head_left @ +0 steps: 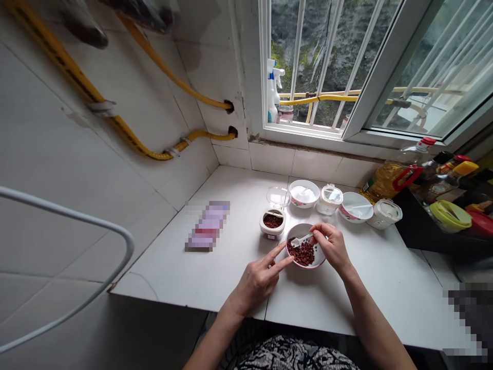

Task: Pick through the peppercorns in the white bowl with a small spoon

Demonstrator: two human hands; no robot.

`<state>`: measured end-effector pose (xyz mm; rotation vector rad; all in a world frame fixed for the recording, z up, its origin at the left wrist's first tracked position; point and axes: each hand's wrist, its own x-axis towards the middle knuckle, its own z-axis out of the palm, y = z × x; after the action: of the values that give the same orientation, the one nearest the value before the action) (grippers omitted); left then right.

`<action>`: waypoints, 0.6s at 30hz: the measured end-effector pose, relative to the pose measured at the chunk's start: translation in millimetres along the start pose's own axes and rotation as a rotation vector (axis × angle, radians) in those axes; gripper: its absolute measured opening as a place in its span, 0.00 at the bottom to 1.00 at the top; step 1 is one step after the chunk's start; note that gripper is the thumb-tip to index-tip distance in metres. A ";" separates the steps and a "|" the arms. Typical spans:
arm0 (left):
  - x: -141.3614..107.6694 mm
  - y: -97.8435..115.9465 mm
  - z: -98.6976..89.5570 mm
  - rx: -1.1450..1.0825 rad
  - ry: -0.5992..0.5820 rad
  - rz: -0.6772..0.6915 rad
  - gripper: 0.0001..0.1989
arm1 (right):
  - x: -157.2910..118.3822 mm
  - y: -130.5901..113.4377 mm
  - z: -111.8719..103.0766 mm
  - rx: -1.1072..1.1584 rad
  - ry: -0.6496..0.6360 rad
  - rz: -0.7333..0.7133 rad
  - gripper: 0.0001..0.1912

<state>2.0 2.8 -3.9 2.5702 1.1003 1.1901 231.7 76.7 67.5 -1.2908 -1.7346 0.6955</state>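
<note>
My right hand (329, 246) is closed on the handle of a small white spoon (301, 240), whose scoop is inside a white bowl (320, 258) with a pinkish rim. Reddish-brown peppercorn-like grains (304, 254) lie in that bowl. Two stretched fingers of my left hand (262, 277) touch the bowl's left side, and this hand holds nothing. Just behind and left of the bowl stands a small jar (272, 224) of similar grains, its clear lid (278, 197) flipped up.
Behind are a bowl of white powder (304, 193), a lidded jar (329, 199), a bowl with a white spoon (356, 207) and another jar (384, 214). An oil bottle (400, 169) and condiments stand right. A blurred purple item (208, 226) lies left on the counter (165, 267).
</note>
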 end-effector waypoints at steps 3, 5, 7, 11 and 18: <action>-0.5 -0.2 0.0 0.008 -0.002 0.001 0.35 | -0.1 -1.2 0.9 0.090 -0.008 0.075 0.08; -0.4 -0.1 -0.4 0.008 0.002 0.002 0.35 | -0.1 -1.9 0.0 0.165 -0.015 0.144 0.08; 0.0 0.3 -1.2 0.004 -0.003 -0.003 0.35 | 0.1 -2.3 -1.3 0.230 -0.025 0.195 0.08; 1.3 1.5 -2.9 -0.005 -0.011 -0.010 0.36 | 0.3 -2.2 -2.3 0.288 -0.026 0.223 0.08; 2.7 2.6 -4.1 -0.005 -0.003 -0.002 0.35 | -2.5 -3.0 2.8 0.034 -0.041 0.061 0.08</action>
<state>1.8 1.9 1.5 2.5657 1.0976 1.1864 228.2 73.6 67.8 -1.3196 -1.7147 0.7881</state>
